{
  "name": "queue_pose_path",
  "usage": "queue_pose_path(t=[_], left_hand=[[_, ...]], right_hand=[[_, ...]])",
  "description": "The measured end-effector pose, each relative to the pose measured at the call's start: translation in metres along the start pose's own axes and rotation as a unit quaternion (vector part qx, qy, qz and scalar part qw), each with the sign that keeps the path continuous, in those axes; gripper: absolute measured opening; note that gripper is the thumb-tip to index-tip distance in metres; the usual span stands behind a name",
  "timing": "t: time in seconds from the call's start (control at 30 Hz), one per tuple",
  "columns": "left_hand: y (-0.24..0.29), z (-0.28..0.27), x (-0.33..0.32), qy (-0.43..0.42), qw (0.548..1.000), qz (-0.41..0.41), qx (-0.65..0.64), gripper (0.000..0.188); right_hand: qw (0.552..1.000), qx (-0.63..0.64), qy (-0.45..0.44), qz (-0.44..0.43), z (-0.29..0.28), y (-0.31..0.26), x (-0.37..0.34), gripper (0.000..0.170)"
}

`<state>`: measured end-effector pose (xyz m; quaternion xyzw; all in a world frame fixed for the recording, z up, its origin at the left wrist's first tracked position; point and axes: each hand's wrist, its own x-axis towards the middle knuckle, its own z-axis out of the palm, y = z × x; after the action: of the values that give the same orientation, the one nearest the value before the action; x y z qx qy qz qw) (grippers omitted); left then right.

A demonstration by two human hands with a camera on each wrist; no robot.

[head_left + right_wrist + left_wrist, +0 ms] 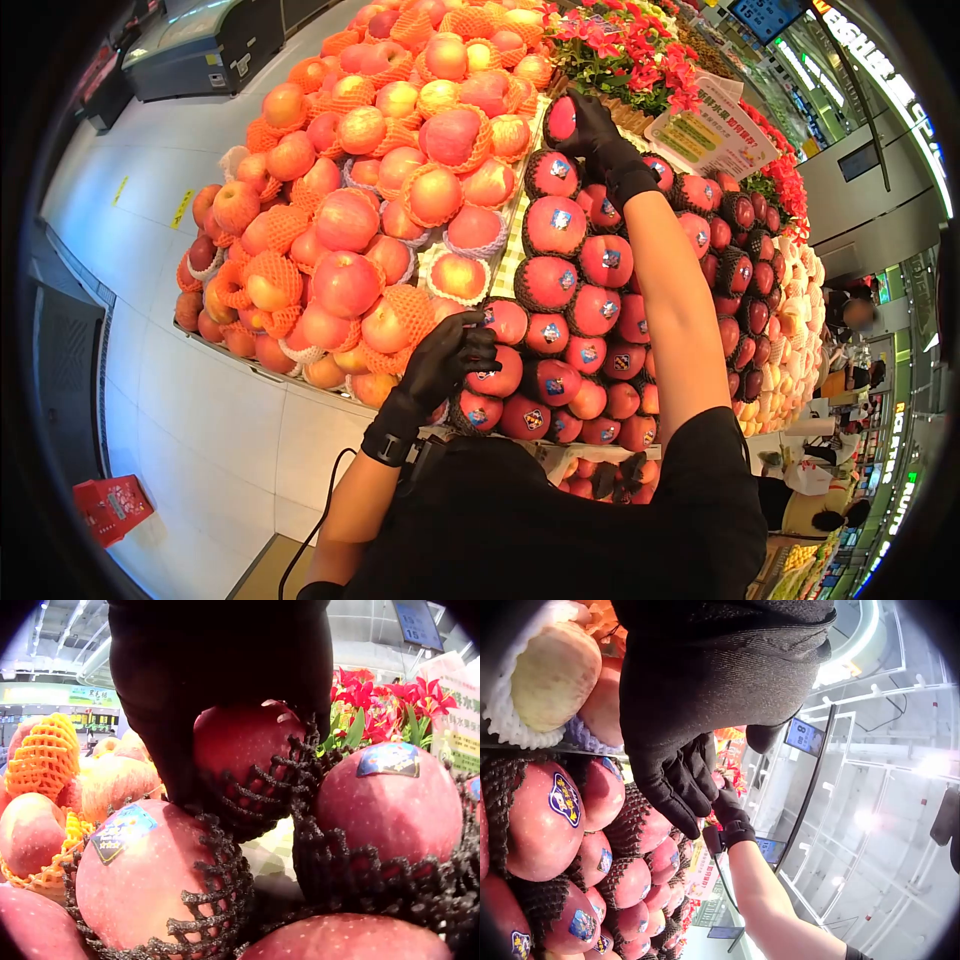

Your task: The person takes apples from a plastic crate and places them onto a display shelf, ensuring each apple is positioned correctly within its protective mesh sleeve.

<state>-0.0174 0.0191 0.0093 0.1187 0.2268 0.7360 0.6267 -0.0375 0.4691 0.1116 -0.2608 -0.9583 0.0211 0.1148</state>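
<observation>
Apple (562,118) in black netting (259,796) sits gripped by the right hand (592,135) near red flowers (668,68); positioning seems underway, next calling for steady support. Left hand (448,352), loosely curled, holds nothing.

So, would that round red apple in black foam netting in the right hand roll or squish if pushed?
The apple is round, so it'd probably roll, though its bumpy netting might slow it. The skin I can see has no dents, so it's probably firm, not squishy.
</observation>
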Motion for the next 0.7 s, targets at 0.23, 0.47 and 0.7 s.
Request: queue_pose_path(t=[0.23,0.47,0.7], left_hand=[[0.000,-0.007,0.006,0.034,0.999,-0.008,0.036,0.045],[0.005,-0.007,0.005,0.063,0.998,0.003,0.027,0.044],[-0.001,-0.017,0.008,0.046,0.999,-0.001,-0.019,0.038]], right_hand=[[0.997,0.037,-0.070,0.017,0.011,0.013,0.016,0.119],[0.983,0.068,-0.170,0.010,-0.008,0.010,0.021,0.127],[0.988,0.056,-0.144,0.030,-0.006,0.006,0.016,0.120]])
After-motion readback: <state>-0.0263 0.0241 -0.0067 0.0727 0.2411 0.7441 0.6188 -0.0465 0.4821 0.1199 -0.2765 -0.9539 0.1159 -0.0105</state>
